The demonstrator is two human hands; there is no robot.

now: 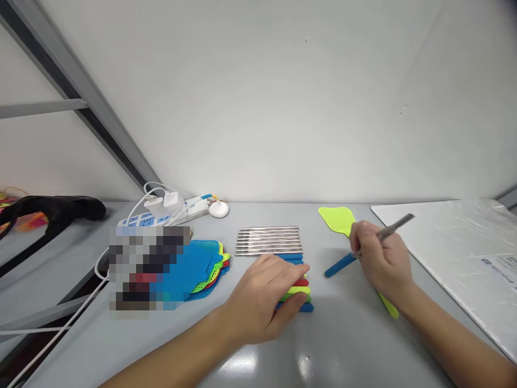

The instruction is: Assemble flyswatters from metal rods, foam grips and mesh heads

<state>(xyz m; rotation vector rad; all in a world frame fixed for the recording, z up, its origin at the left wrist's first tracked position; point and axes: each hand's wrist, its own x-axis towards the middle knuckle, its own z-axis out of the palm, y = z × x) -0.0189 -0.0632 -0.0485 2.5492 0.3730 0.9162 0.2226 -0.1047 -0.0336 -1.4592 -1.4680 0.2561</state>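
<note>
My right hand (382,260) is closed around a metal rod with a blue handle (340,265). The rod tilts up to the right, and its blue end points down-left. Beneath that hand a yellow-green fly swatter (337,219) lies on the table, its middle hidden by the hand. My left hand (267,299) rests over a row of coloured handles (301,290), blue, red, yellow and green, with its fingers stretched across them and the thumb apart. Just behind it several silver metal rods (269,240) lie side by side. Blue, green and red swatter heads (202,267) are piled to the left.
A power strip (147,220) with white plugs and cables stands at the back left, beside a round white device (218,209). A flat plastic-wrapped white package (456,253) covers the table's right side. A black curved object (60,210) juts in from the left. Part of the left is pixelated.
</note>
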